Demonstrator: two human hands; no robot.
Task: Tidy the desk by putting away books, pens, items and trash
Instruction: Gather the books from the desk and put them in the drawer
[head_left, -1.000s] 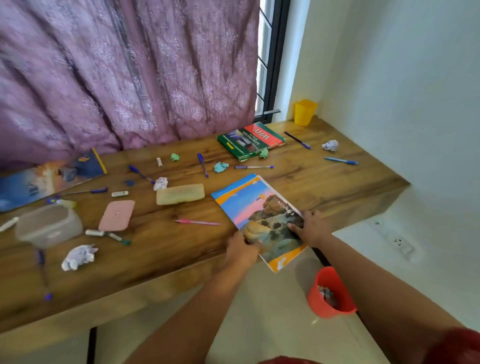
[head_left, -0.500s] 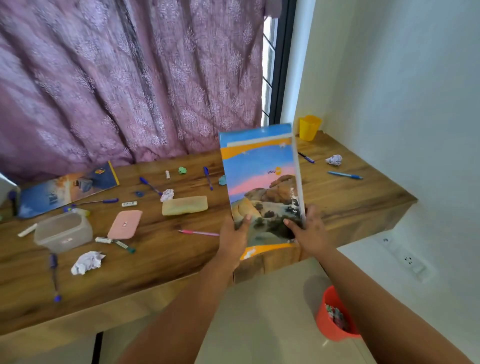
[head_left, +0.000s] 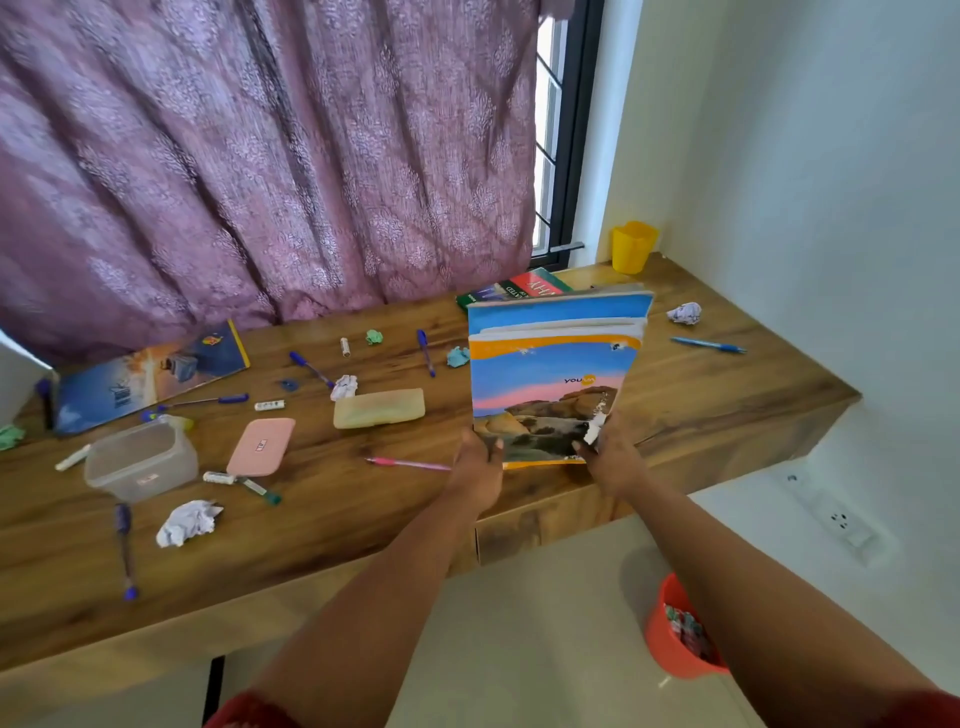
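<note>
Left hand (head_left: 475, 470) and right hand (head_left: 610, 460) pinch bottom corners of upright notebook (head_left: 550, 384) above desk (head_left: 727, 395) front edge. Risk: top-heavy pages splay, book slips from low grip.

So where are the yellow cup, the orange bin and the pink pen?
yellow cup (head_left: 632, 248): head view, its front wall.
orange bin (head_left: 662, 642): head view, its outer left wall.
pink pen (head_left: 408, 463): head view, middle of its barrel.
</note>
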